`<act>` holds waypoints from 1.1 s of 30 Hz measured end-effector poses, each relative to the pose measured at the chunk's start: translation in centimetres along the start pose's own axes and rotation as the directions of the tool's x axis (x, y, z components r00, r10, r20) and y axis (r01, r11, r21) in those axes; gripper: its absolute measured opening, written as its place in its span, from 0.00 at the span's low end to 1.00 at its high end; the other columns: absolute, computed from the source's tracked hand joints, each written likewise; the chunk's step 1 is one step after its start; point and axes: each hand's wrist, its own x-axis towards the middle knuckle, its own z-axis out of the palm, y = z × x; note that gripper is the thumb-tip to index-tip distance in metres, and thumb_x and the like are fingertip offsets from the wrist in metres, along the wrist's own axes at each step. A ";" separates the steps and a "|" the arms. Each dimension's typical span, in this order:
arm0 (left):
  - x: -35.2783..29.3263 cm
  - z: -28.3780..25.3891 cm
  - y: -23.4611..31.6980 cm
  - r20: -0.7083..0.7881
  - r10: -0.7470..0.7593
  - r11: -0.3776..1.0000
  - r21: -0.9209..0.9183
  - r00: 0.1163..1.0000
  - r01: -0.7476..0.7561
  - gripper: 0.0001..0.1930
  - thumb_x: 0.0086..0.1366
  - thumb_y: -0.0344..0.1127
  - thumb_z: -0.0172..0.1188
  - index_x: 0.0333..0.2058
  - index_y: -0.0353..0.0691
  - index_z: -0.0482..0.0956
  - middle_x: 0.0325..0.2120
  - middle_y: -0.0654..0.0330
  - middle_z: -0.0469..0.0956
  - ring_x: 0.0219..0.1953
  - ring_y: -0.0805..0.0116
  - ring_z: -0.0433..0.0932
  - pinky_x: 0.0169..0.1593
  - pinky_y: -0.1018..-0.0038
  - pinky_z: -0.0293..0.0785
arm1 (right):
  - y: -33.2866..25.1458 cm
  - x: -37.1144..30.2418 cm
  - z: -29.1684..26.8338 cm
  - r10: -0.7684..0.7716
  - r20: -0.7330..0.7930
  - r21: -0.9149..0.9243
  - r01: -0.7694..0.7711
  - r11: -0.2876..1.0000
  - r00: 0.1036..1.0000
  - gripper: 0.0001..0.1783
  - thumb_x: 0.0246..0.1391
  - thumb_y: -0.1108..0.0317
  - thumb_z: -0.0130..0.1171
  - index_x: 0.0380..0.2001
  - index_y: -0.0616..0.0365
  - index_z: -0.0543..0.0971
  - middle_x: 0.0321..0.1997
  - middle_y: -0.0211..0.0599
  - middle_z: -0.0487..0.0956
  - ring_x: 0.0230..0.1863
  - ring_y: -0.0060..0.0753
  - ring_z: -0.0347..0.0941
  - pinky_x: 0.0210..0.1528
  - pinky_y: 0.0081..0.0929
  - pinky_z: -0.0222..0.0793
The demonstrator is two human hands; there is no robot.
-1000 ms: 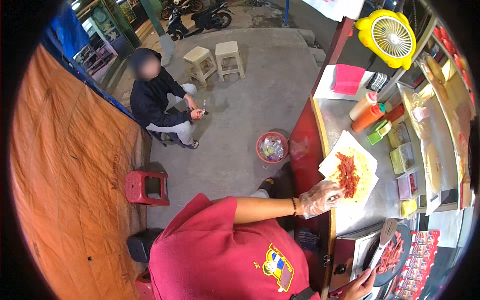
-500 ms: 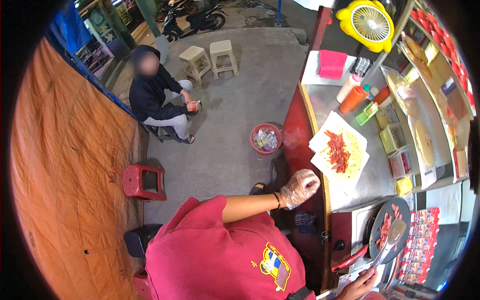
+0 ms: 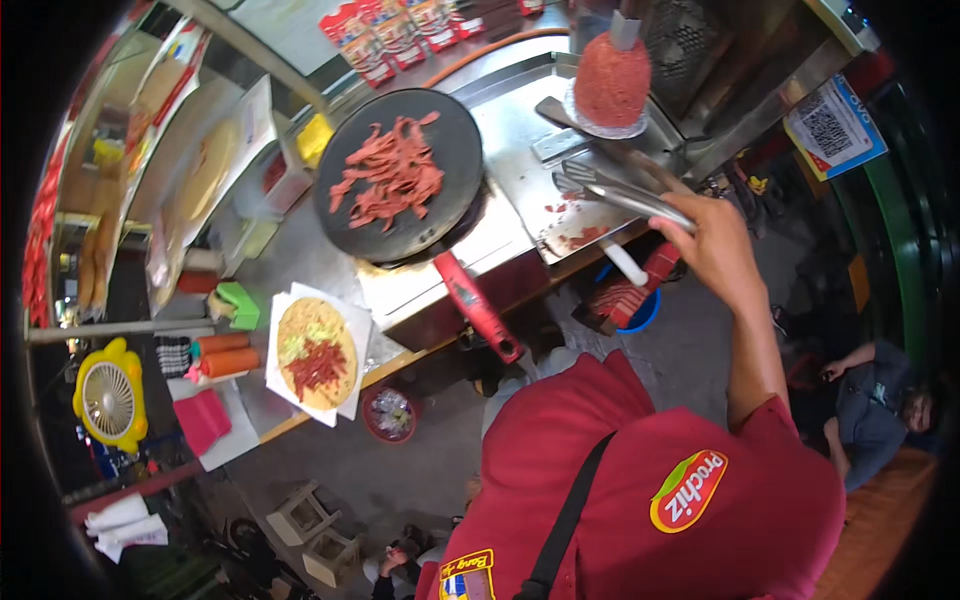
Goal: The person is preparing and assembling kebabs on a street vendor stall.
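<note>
The slotted silver metal utensil (image 3: 638, 201), grasped in the right hand (image 3: 716, 240), is best slid flat under the thin red meat strips (image 3: 403, 177); the left hand's state cannot be told.

On the counter (image 3: 285, 255), the stove (image 3: 395, 300) bore the pan (image 3: 455, 140), with meat strips (image 3: 390, 175) in it and its handle (image 3: 478, 305) pointing back toward the person. Right of the stove lay the tray (image 3: 525, 110), the meat cone (image 3: 612, 85) standing at its far right; the right hand (image 3: 720, 235) held the tongs (image 3: 632, 197) out over it. Packets (image 3: 400, 35) stood beyond the pan. Left of the stove, by the counter's near edge, lay paper (image 3: 283, 305) with a flatbread (image 3: 310, 315) on it and shredded meat (image 3: 318, 370) on that. Farther left came the bottles (image 3: 228, 360), then the cloth (image 3: 202, 418), then the fan (image 3: 110, 395). Below, the bin (image 3: 390, 413) stood on the floor (image 3: 440, 440), the stools (image 3: 330, 555) left of it.
</note>
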 end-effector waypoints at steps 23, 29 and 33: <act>-12.1 67.4 -33.3 0.372 -0.651 -0.680 -0.674 0.662 -0.289 0.19 0.68 0.39 0.54 0.52 0.34 0.80 0.47 0.38 0.83 0.44 0.46 0.85 0.50 0.58 0.80 | 1.9 -0.2 0.5 0.092 -0.181 0.366 -0.020 0.930 0.979 0.25 0.54 0.64 0.75 0.51 0.68 0.83 0.37 0.50 0.85 0.34 0.39 0.83 0.40 0.32 0.77; -8.7 66.6 -35.3 0.102 -0.433 -0.613 -0.762 0.896 -0.210 0.12 0.64 0.38 0.63 0.43 0.46 0.88 0.42 0.53 0.88 0.44 0.50 0.87 0.47 0.58 0.82 | 4.6 -6.0 -1.5 0.170 -0.223 0.353 -0.083 0.932 0.960 0.25 0.53 0.68 0.76 0.52 0.70 0.82 0.38 0.47 0.85 0.35 0.31 0.80 0.40 0.29 0.76; -8.8 66.6 -35.4 0.036 -0.368 -0.589 -0.783 0.929 -0.203 0.14 0.64 0.37 0.64 0.46 0.39 0.86 0.45 0.49 0.86 0.49 0.53 0.86 0.49 0.58 0.82 | 6.3 -7.6 -1.7 0.265 -0.175 0.334 -0.196 0.922 0.948 0.26 0.53 0.68 0.76 0.52 0.70 0.82 0.37 0.45 0.85 0.37 0.30 0.80 0.39 0.29 0.76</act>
